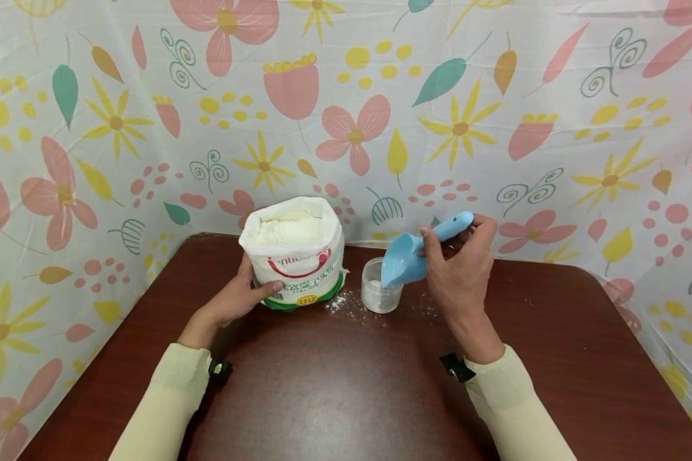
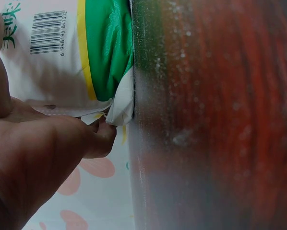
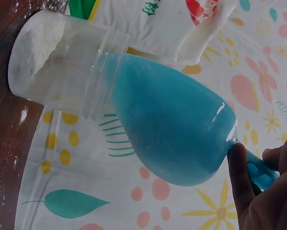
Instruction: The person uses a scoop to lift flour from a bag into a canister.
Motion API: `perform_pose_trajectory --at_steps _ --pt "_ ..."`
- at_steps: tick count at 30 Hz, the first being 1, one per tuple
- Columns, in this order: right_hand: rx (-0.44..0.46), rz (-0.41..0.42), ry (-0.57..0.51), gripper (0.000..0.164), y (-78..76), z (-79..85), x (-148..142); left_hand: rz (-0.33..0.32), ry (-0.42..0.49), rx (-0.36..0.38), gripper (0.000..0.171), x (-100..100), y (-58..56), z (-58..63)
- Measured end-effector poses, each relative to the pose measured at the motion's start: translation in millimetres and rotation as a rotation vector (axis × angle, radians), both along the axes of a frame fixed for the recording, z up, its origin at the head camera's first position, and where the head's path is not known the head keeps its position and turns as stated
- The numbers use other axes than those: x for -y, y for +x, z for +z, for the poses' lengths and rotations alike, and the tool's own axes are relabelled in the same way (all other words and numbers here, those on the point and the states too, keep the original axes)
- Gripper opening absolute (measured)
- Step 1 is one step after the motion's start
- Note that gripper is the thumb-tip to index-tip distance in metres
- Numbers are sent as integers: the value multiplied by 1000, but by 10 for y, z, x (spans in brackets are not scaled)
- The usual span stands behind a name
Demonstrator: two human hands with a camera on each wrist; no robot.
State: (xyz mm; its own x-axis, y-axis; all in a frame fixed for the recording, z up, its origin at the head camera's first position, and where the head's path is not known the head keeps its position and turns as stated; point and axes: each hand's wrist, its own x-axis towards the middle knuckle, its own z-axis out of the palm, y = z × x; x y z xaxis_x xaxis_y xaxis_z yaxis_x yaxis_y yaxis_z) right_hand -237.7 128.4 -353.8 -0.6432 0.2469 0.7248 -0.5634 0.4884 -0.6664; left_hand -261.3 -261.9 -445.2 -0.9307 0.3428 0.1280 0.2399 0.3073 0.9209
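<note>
An opened white flour bag [image 1: 305, 272] with a green base stands upright, filled nearly to its rim with white powder. My left hand [image 1: 238, 296] holds it at the left side, thumb on the front; the left wrist view shows the fingers by the bag's lower corner [image 2: 120, 103]. My right hand [image 1: 462, 275] grips the handle of a light blue scoop [image 1: 406, 261]. The scoop is tilted down, its lip inside the mouth of a clear plastic jar [image 1: 382, 302]. White powder lies in the jar [image 3: 81, 88], seen from the side in the right wrist view.
Spilled powder [image 1: 340, 302] lies on the dark brown table [image 1: 323, 390] between bag and jar, with fainter specks right of the jar. A flower-patterned cloth [image 1: 352, 77] hangs behind the table and along its sides.
</note>
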Motion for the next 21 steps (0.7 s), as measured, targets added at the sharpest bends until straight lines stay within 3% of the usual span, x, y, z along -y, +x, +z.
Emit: perform_pose_trajectory --at_steps 10,21 --pt "4 9 -51 60 -33 -13 -45 8 -4 10 101 0 4 3" --pt "-49 31 -124 54 -82 -2 -67 10 4 18 102 9 1 -4"
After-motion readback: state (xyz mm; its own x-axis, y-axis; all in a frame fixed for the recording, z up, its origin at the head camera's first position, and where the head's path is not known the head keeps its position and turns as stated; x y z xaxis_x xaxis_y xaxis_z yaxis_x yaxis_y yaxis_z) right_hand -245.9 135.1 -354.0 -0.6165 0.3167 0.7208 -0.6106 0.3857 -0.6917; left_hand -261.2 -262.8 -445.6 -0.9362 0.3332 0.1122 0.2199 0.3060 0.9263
